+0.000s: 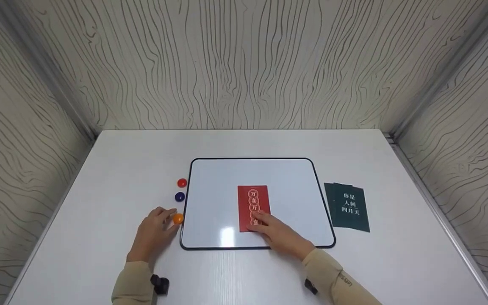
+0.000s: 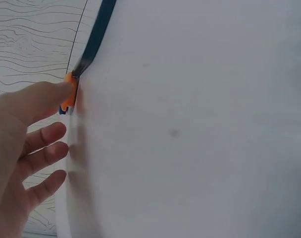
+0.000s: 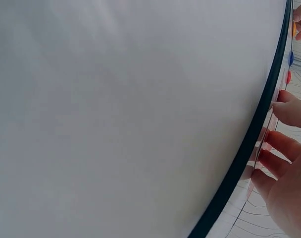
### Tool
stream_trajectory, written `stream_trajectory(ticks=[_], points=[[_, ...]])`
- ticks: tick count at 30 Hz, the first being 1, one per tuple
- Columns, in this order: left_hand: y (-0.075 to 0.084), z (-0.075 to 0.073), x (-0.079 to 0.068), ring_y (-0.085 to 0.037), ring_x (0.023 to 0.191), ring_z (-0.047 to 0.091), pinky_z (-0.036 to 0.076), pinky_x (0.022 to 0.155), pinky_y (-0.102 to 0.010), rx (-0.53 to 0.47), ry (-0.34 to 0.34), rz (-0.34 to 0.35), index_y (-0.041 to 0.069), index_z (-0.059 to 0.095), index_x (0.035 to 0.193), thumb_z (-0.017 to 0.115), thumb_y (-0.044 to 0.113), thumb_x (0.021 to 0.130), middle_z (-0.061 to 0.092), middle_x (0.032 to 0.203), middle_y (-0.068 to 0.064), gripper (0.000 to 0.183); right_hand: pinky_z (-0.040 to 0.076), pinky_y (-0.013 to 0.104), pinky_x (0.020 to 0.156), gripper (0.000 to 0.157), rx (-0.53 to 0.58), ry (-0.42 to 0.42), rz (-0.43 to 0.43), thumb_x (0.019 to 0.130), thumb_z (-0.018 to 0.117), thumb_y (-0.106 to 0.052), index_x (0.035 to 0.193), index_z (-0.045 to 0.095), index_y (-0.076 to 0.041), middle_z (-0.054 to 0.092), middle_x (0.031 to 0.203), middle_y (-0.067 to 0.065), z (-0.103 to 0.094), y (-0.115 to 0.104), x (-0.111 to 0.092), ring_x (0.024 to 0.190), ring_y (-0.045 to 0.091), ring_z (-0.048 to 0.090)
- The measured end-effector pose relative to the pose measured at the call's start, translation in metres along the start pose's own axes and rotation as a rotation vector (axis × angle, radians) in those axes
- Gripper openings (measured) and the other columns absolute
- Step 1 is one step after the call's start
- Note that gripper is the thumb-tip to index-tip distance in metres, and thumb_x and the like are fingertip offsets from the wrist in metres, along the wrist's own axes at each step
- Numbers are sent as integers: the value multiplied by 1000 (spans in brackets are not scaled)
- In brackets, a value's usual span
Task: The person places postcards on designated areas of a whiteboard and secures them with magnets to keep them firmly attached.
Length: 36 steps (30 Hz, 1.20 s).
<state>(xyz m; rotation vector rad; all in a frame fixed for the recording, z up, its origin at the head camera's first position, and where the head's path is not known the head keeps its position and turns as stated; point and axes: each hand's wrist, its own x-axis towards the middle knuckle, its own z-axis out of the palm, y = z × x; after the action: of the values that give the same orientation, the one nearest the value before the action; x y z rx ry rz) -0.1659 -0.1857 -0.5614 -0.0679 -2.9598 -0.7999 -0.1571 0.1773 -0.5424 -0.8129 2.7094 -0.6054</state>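
A red envelope (image 1: 246, 207) with pale characters lies upright on the whiteboard (image 1: 214, 182). My right hand (image 1: 280, 235) rests on its lower part, with fingers extended and thumb near the bottom edge. In the right wrist view, the fingertips of the right hand (image 3: 289, 153) touch the surface just past the dark frame. Left of the board, my left hand (image 1: 153, 233) pinches an orange round magnet (image 1: 178, 218) between thumb and index finger. From the left wrist view, the thumb of the left hand (image 2: 22, 144) presses on the orange magnet (image 2: 69, 94), and the other fingers stay spread.
A red round magnet (image 1: 182, 183) and a dark blue one (image 1: 179, 196) sit in a column along the board's left edge. Several dark green cards (image 1: 352, 212) with white characters overlap at the board's right. The white table (image 1: 142, 156) is bounded by wood-grain panels (image 1: 227, 63).
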Motion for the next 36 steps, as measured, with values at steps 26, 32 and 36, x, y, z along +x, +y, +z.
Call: stream_trajectory(ticks=[26,32,36], points=[[5,2,8,-18,92,57,55,91,-40,2,-51,-17,16,68,120,71,27,86,64,104,-3,36,38,51,114,43,-13,-5,42,100,48,-18,139,50,-36,35,157,3,7,-6,-8,145,32,34],[3,2,9,-20,93,57,54,93,-43,-8,-66,-57,14,66,122,71,30,86,63,106,-5,40,38,51,114,43,3,-9,38,100,48,-17,139,49,-37,35,157,2,6,-6,-8,145,32,33],[3,2,9,-21,95,57,53,95,-44,-22,-68,-68,13,68,116,72,30,85,63,107,-5,35,38,52,114,44,18,-16,46,100,48,-17,139,49,-36,34,157,3,6,-6,-9,145,33,33]])
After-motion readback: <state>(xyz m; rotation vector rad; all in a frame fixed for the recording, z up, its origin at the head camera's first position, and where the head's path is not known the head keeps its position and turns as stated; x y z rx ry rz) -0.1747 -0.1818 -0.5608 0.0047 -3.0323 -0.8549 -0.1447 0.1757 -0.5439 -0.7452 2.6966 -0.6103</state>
